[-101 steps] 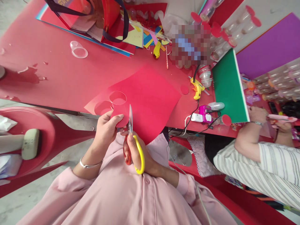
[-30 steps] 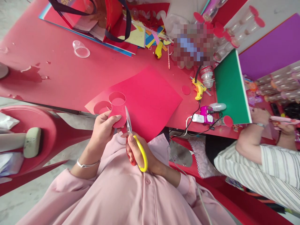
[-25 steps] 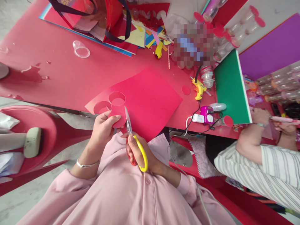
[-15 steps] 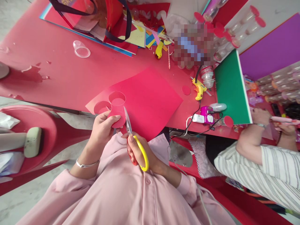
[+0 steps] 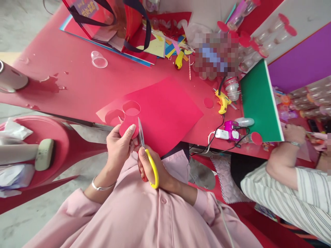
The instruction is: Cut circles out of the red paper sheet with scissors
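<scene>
My left hand (image 5: 121, 142) pinches a piece of red paper (image 5: 128, 126) between thumb and fingers. Two round, ring-like openings show at the paper's far end, with thin rims around them. Scissors (image 5: 154, 168) with a yellow and a red handle are in my right hand (image 5: 160, 172), fingers wrapped round the handles. Their metal blades point away from me along the right edge of the held paper; whether they bite into it I cannot tell. Beneath both lies a large red sheet (image 5: 168, 110) on the red table (image 5: 74, 86).
A yellow glue gun (image 5: 222, 102), a red disc (image 5: 208, 102) and a pink plug adapter (image 5: 231, 130) with cables lie to the right. Behind are a yellow cutter (image 5: 179, 60) and a bag (image 5: 121, 20). A co-worker's arm (image 5: 283, 168) is at right; a red stool (image 5: 60, 137) stands left.
The view has shifted slightly, so the surroundings sit further right and lower. The scissor blades look closer together, and my left thumb has tilted up on the paper.
</scene>
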`<move>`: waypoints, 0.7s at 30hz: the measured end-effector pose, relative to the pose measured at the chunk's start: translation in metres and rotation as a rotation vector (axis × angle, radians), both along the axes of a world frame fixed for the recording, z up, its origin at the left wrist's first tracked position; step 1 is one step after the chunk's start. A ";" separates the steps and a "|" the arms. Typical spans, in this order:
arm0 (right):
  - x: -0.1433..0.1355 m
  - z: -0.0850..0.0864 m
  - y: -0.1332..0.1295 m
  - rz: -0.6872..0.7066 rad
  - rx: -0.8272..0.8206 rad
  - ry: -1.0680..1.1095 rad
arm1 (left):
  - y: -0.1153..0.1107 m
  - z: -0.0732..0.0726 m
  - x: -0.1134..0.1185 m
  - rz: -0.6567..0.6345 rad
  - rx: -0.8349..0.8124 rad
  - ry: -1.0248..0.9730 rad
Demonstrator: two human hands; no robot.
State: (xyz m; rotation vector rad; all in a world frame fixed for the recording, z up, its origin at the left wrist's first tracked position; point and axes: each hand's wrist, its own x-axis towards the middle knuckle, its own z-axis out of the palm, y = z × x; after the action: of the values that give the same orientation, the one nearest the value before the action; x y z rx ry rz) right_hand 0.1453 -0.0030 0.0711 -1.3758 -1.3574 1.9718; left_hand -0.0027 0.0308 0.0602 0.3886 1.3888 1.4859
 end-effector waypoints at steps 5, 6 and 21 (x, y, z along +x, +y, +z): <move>0.002 0.001 0.001 0.032 0.070 0.006 | 0.006 0.002 -0.005 -0.006 0.007 0.012; 0.002 0.001 0.001 0.033 0.072 0.011 | 0.007 0.002 -0.006 -0.006 0.007 0.005; -0.001 0.003 0.001 0.021 0.023 -0.023 | 0.007 -0.007 -0.014 -0.016 0.006 0.008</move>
State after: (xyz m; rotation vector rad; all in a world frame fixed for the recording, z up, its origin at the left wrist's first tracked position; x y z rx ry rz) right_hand 0.1447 -0.0019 0.0746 -1.3835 -1.4060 1.9529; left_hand -0.0168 0.0376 0.0528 0.4089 1.3854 1.4775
